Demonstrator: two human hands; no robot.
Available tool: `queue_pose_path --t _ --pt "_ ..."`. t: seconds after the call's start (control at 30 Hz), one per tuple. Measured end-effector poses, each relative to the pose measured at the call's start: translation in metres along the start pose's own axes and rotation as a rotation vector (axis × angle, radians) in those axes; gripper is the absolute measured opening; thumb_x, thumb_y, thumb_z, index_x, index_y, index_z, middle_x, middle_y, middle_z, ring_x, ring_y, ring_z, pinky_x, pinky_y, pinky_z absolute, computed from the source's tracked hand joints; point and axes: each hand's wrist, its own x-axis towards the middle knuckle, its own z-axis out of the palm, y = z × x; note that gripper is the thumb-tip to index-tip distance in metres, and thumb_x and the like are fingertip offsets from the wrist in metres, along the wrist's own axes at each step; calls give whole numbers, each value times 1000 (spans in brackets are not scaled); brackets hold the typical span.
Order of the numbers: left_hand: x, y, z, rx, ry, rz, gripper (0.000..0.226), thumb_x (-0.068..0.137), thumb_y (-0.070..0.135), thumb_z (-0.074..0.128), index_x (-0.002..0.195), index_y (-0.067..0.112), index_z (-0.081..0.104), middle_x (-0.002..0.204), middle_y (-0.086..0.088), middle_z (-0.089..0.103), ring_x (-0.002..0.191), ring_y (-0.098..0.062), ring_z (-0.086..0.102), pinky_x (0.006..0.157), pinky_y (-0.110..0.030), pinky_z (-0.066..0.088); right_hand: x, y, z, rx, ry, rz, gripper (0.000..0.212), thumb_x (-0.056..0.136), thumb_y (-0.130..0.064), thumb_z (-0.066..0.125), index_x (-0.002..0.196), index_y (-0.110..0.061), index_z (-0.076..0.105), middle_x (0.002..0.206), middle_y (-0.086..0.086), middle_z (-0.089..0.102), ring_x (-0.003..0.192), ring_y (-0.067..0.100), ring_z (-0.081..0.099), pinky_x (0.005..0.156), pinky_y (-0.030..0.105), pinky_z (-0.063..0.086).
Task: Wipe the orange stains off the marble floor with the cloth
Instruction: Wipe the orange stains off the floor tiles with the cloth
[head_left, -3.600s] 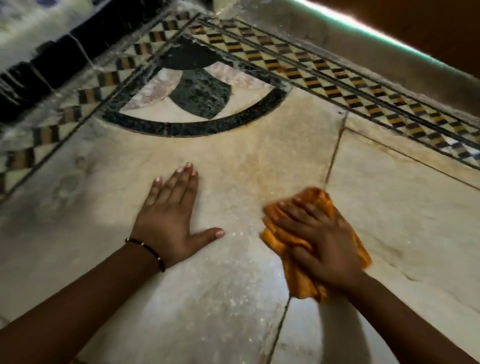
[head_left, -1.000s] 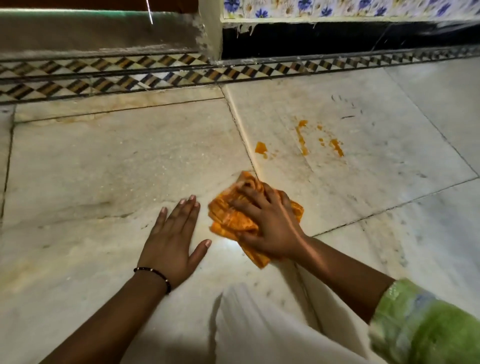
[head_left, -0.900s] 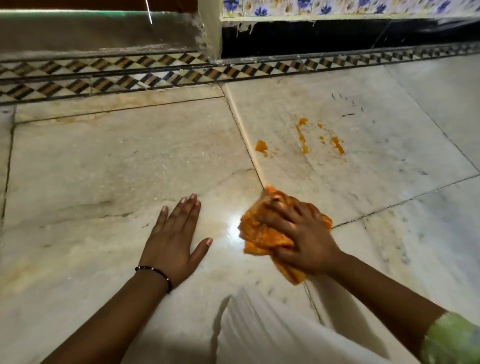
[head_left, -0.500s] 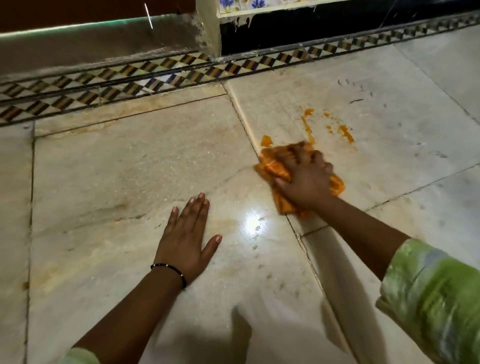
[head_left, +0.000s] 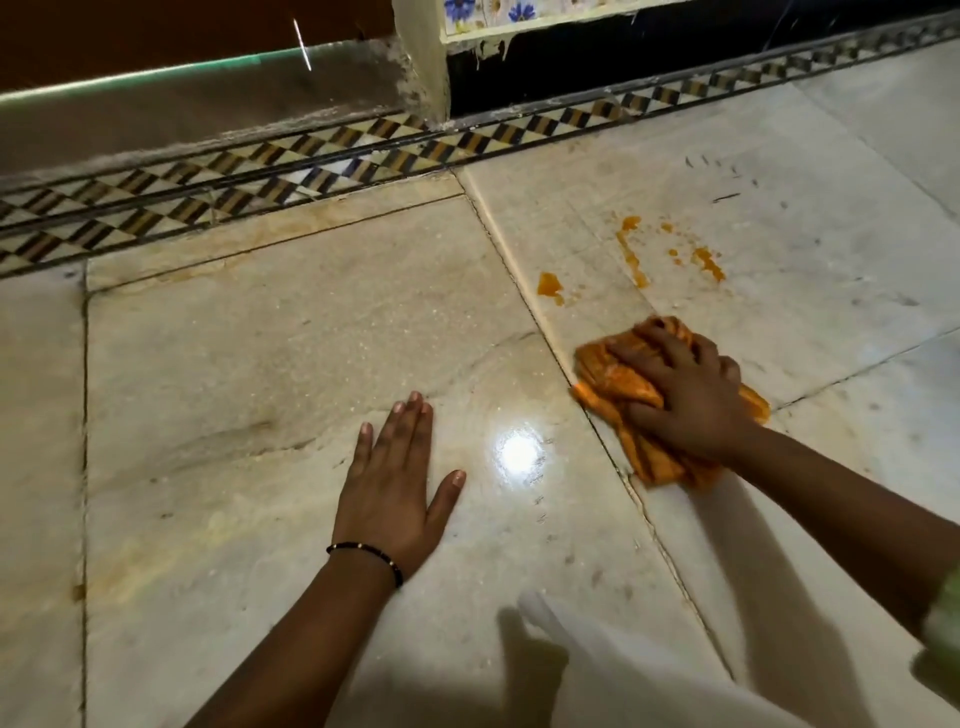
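Orange stains (head_left: 631, 254) dot a pale marble floor slab (head_left: 779, 260), with one separate blot (head_left: 549, 285) close to the slab joint and smaller spots (head_left: 707, 261) to the right. My right hand (head_left: 680, 395) presses a crumpled orange cloth (head_left: 615, 382) flat on the floor, just below the stains and apart from them. The cloth sticks out on both sides of the hand. My left hand (head_left: 392, 488) lies flat on the neighbouring slab, fingers spread, holding nothing. It wears a thin black bracelet.
A chequered black-and-tan inlay border (head_left: 363, 156) runs along the far edge below a wall base and a pillar (head_left: 421, 57). A lamp glare (head_left: 517, 454) shines between the hands. White fabric (head_left: 623, 680) hangs into view at the bottom.
My right hand has pulled the cloth back towards me, away from the stains it nearly touched half a second ago. The left hand stays planted.
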Motion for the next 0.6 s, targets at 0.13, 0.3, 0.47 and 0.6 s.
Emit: queue_pose_path --t 0.13,0.3,0.47,0.6 --pt "2 1 0 6 -26 -6 72 95 56 18 152 12 11 159 -3 8 144 -12 3 117 -35 -3 9 -71 0 -77 -70 -156 93 67 -84 23 149 -45 7 160 -2 -1 141 44 4 111 63 11" --pt "3 3 0 -43 -31 -27 74 93 57 21 151 13 17 158 -3 12 144 -12 7 117 -34 -2 -34 -64 10 29 -34 -550 85 82 -59 55 151 -39 9 161 -1 2 144 34 13 113 59 19" --pt "31 23 -5 -131 46 38 75 89 51 28 152 13 15 159 -1 8 145 -11 0 117 -34 -9 -35 22 -3 162 126 -274 82 79 -49 50 151 -27 20 160 2 11 145 27 20 111 54 28" --pt "93 49 -15 -126 52 137 80 85 55 20 151 13 11 157 1 0 143 -9 -5 115 -33 -12 6 78 -14 52 173 260 74 87 -56 46 151 -33 18 161 -5 1 146 28 6 114 58 9"
